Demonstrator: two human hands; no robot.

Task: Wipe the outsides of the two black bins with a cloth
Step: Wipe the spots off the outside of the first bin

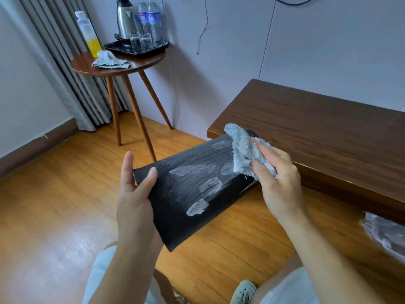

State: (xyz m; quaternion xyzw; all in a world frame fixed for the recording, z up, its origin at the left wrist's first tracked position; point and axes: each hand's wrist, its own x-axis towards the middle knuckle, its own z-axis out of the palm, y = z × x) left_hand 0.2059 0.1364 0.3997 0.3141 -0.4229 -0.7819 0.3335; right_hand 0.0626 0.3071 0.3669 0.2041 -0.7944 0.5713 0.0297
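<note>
Black bin [192, 194], smeared white, lies tilted in the left hand's [135, 205] grip; right hand [278, 181] clutches a cloth [243, 150] against it.

Views: one only, a wide-angle camera worn on the person's head.
Direction: forward and down, towards the wooden floor [65, 194] and a wall corner.
Nearness: close; both forearms rise from the bottom edge, and the black bin [192, 194] fills the centre.
Far part: a round side table [135, 64] sits small at upper left.
Distortion: straight edges bend near the borders.
Shared scene: none; no second view.
</note>
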